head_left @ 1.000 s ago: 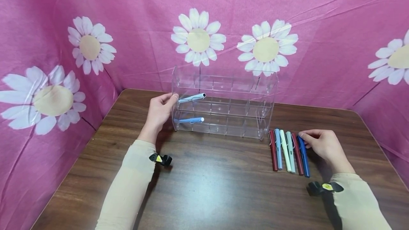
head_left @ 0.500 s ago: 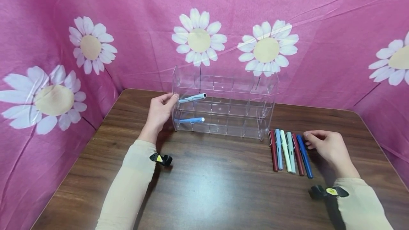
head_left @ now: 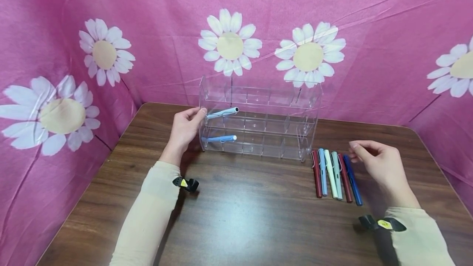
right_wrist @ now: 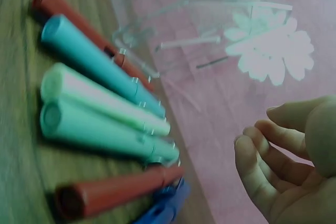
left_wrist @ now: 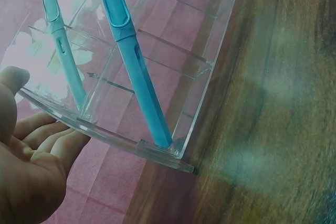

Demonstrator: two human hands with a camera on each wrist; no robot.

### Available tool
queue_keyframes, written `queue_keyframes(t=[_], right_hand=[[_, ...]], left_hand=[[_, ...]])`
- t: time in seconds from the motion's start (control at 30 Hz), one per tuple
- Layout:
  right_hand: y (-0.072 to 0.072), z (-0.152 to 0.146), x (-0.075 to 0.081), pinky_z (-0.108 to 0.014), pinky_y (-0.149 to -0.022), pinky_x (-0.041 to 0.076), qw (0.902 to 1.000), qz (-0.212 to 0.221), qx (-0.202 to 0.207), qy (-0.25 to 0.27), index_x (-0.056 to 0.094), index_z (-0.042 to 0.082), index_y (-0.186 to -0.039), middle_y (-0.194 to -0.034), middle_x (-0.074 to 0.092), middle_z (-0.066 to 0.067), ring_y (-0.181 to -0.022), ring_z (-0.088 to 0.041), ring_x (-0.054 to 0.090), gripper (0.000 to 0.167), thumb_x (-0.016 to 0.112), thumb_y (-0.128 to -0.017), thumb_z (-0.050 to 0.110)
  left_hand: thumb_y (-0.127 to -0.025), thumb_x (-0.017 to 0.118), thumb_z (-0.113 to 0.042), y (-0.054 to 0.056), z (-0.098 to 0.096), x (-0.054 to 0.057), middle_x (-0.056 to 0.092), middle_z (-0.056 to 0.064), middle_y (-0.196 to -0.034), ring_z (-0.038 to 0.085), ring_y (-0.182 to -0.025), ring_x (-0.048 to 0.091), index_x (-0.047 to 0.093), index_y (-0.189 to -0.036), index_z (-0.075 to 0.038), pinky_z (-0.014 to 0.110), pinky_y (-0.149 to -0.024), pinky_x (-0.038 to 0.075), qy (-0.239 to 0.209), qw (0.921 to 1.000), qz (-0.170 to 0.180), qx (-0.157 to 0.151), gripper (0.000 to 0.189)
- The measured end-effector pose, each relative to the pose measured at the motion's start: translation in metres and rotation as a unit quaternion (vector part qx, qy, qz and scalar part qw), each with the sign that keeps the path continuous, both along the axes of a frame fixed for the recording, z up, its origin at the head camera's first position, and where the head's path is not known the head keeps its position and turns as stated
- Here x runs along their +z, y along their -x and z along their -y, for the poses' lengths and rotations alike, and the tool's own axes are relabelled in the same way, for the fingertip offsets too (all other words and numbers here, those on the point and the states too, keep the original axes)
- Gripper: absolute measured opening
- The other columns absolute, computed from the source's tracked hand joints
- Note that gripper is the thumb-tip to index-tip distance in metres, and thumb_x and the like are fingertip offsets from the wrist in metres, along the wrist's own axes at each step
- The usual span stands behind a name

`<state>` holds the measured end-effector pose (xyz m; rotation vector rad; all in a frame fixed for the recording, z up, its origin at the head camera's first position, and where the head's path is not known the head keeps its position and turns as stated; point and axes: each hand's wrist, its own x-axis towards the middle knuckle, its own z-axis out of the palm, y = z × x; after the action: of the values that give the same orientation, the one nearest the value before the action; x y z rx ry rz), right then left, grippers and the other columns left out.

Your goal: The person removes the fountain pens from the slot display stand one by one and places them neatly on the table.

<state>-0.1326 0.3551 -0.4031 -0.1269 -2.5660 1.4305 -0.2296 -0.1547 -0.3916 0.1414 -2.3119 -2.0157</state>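
My left hand grips the left side panel of a clear acrylic tiered pen rack; in the left wrist view the thumb lies on one face and the fingers behind. A pale blue pen lies in the middle tier at the left end. Below it, a blue pen rests in the bottom tier. Beside a row of pens on the table, my right hand hovers with loosely bent fingers and holds nothing. Nearest to it is a dark blue pen, apart from the fingertips.
Left of the dark blue pen lie a dark red pen, a grey-green pen, a pale green pen, a light blue pen and another dark red pen. A pink daisy-print cloth hangs behind the wooden table.
My right hand has let go of the dark blue pen and moved right, then up from the table. The dark blue pen's lower end has shifted slightly right. My left hand stays put.
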Motion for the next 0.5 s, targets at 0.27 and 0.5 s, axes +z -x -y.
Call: queue_keyframes(t=[0.27, 0.5], right_hand=[[-0.001, 0.022, 0.016, -0.013, -0.065, 0.059, 0.9994, -0.030, 0.015, 0.008, 0.079, 0.018, -0.108, -0.082, 0.077, 0.025, -0.068, 0.003, 0.072, 0.008, 0.074, -0.104, 0.014], [-0.001, 0.038, 0.026, -0.013, -0.070, 0.060, 0.9982, -0.047, 0.034, 0.017, 0.080, 0.013, -0.113, -0.087, 0.079, 0.023, -0.075, 0.002, 0.076, 0.011, 0.073, -0.104, 0.014]], left_hand=[[-0.107, 0.068, -0.027, -0.001, 0.000, 0.002, 0.073, 0.031, -0.130, 0.002, -0.088, 0.070, 0.062, -0.146, 0.006, 0.015, -0.079, 0.058, -0.003, 1.0000, 0.002, -0.006, 0.052], [-0.106, 0.069, -0.028, -0.001, 0.001, 0.001, 0.079, 0.019, -0.113, 0.001, -0.085, 0.070, 0.065, -0.143, 0.006, 0.015, -0.079, 0.057, 0.005, 1.0000, -0.005, -0.007, 0.051]])
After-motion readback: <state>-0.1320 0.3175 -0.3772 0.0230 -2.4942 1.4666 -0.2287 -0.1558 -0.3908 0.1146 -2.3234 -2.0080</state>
